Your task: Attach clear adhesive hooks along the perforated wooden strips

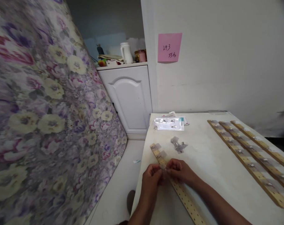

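A narrow wooden strip point(185, 198) with rows of small holes lies lengthwise on the white table. Its far end carries a few small clear plastic pieces point(162, 154). Over the strip, just below those pieces, my left hand point(151, 178) is closed in a pinch. From the other side my right hand point(179, 169) pinches at the same spot, the fingertips of both almost meeting. Whatever sits between them is small, perhaps clear, and mostly hidden. Beyond my hands rests a little heap of clear plastic pieces point(179, 145).
Clear blister packaging point(169, 124) lies at the table's far edge. Three more wooden strips point(246, 161) with plastic and metal pieces on them line the right side. A flowered curtain point(50, 109) hangs at left, and a white cabinet point(130, 100) stands behind.
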Motion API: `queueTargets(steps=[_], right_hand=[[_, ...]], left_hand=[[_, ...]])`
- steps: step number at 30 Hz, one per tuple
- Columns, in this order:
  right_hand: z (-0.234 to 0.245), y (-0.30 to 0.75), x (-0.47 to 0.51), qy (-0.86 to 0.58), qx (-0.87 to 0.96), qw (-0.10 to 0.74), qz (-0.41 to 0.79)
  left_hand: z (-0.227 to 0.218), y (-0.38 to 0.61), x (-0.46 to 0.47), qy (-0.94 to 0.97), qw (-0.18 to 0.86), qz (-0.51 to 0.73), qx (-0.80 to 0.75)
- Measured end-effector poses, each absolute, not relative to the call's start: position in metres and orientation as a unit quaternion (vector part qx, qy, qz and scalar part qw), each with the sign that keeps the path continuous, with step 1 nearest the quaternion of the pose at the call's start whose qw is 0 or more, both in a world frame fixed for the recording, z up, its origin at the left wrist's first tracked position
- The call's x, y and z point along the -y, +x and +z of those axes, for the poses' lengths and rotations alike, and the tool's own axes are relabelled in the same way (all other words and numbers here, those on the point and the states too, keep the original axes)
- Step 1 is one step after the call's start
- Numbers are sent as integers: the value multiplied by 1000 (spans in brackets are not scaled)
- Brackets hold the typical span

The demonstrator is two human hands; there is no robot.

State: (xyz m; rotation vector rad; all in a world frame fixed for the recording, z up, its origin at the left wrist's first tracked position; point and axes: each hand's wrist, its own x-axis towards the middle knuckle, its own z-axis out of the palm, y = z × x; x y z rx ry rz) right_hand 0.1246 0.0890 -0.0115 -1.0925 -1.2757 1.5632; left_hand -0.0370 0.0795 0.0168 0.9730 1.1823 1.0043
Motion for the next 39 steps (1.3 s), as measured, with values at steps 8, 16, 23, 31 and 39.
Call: queueTargets(steps=[8, 16, 23, 31, 39], right_hand=[[-11, 126, -92, -490, 486, 452, 565], [-14, 129, -92, -474, 479, 439, 595], [-20, 129, -98, -519, 474, 457, 545], [-25, 129, -102, -528, 462, 456, 547], [-28, 128, -105, -565, 491, 437, 499]], left_hand=[[0, -35, -75, 443, 613, 383, -531], [-2, -33, -74, 457, 591, 367, -554], [9, -45, -75, 569, 467, 362, -573], [14, -47, -66, 701, 315, 322, -553], [6, -49, -64, 750, 263, 236, -559]])
